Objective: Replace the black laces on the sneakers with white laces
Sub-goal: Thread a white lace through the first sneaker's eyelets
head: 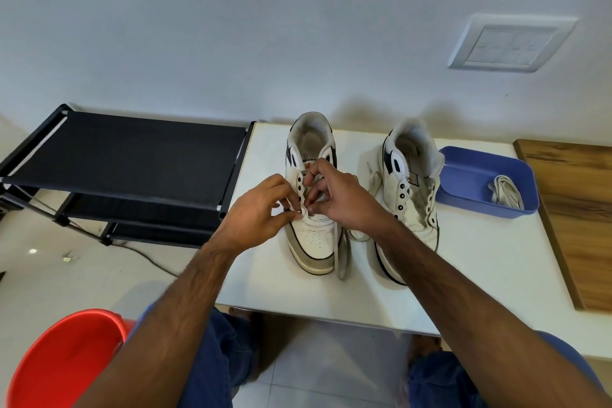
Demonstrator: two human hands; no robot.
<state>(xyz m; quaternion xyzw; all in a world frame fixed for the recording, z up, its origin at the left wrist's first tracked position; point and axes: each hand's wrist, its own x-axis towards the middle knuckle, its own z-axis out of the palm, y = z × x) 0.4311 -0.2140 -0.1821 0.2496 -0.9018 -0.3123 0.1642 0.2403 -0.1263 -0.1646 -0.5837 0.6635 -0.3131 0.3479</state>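
White table (463, 275) vs plain wall: no black laces visible on either sneaker. Left hand (261, 209) & right hand (337, 199) both pinch a white lace (342, 258) at the left sneaker's (314, 235) lowest eyelets, so lacing's barely begun. Right sneaker (410, 195) unlaced; spare white lace (505, 190) in blue tray (463, 199).

a home room: black shoe rack (126, 156), wall switch plate (511, 43), tiled floor (318, 371)

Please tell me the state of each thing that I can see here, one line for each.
Left sneaker: upright, white lace being threaded at lowest eyelets.
Right sneaker: upright, eyelets empty.
Left hand: pinches white lace.
Right hand: pinches same lace.
Blue tray: holds a bundled white lace.
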